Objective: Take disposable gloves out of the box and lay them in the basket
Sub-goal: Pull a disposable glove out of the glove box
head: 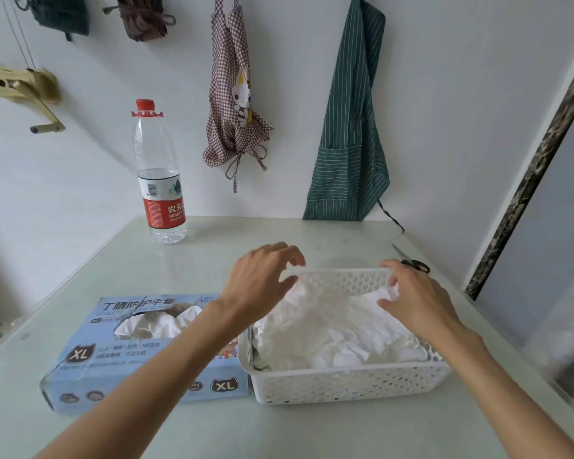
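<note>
Both my hands are over the white basket [345, 382], lower right of center. My left hand [262, 283] hangs over the basket's far left corner, fingers loosely curled, thumb near the rim; can't tell if that grip is pinching glove material or just hovering. My right hand [411, 299] is at the far right corner, fingers bent down at the rim and onto the pile; grip state also unclear, can't see a clamp.

Gloves [328, 336], white and crumpled, fill the basket in a heap up to approx. rim level. The blue glove box [130, 352] lies flat w/ its top opening torn, just beside the basket's left wall, lower left of center; more white gloves show in the opening.

Bench [212, 246] is pale green. Water bottle [159, 173] stands upright at upper left of center, near the wall. Scissors [415, 263] lie behind the basket, right side. Checked apron [232, 104] and green striped apron [348, 127] hang on the wall, top center and top right.
</note>
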